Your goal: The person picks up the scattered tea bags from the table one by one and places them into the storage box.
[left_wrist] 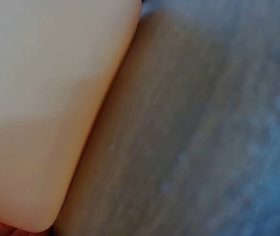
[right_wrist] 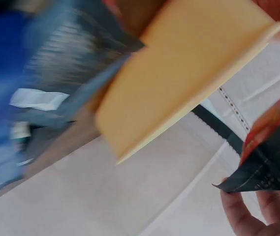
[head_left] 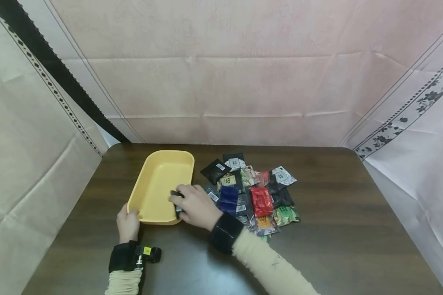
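A yellow plastic tray (head_left: 158, 176) stands at the left of the table; its side (left_wrist: 41, 98) fills the left of the left wrist view. My left hand (head_left: 128, 224) grips the tray's near left corner, and only a bit of its fingers shows in the left wrist view. My right hand (head_left: 200, 207) is at the tray's right edge, pinching a small dark packet (right_wrist: 270, 157) with a red-orange part. Right of that hand lies a pile of small packets, among them a red packet (head_left: 261, 200), a dark blue packet (head_left: 229, 199) and a green packet (head_left: 286, 215).
The brown wooden table (head_left: 336, 229) carries the tray and the pile. Pale cloth (head_left: 225, 90) hangs behind it and along both sides. A small black camera (head_left: 153, 254) sticks out from the left wristband.
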Demonstrator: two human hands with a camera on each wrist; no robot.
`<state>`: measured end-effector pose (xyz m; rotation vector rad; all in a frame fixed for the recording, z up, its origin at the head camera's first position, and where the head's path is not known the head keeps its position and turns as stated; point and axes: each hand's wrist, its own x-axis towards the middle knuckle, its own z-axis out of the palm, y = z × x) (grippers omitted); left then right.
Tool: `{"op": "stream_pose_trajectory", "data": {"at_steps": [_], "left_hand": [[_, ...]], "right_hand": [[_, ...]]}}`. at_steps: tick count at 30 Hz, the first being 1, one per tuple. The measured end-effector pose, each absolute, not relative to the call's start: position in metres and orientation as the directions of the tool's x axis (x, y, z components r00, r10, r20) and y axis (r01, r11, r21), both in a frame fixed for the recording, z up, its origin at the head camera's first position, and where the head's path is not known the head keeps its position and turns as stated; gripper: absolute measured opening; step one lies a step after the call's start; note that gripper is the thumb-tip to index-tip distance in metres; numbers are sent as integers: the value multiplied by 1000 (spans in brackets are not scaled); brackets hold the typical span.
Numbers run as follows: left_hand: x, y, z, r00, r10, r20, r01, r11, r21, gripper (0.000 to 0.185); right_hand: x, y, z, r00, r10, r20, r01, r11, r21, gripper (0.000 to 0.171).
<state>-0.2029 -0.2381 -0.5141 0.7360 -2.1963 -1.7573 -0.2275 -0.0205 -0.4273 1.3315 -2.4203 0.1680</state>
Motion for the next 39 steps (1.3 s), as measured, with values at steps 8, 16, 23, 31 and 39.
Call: {"op": "stream_pose_trajectory", "data": {"at_steps": [8, 16, 23, 31, 39], "left_hand": [[-203, -234, -517, -854, -506, -117, -230, 168, 959, 47], [-206, -232, -517, -860, -506, -65, -199, 216, 956, 44], [-210, -234, -513, -858, -509, -73, -202, 202, 958, 47], [-210, -237, -514, -852, -515, -98, -219, 180, 959, 49], [-204, -240, -515, -845, -527, -92, -220, 186, 958, 48]], "right_hand": [[-247, -76, -430, -550, -806, 218, -797, 585, 152, 54], [-247, -63, -441, -599, -767, 229, -770, 631, 97, 56], [-250, -9, -449, -662, -716, 223, -727, 686, 43, 63], [-254, 85, -461, -807, -552, 212, -577, 813, -80, 66], [-254, 139, -478, -982, -188, 30, -191, 966, -173, 75]]}}
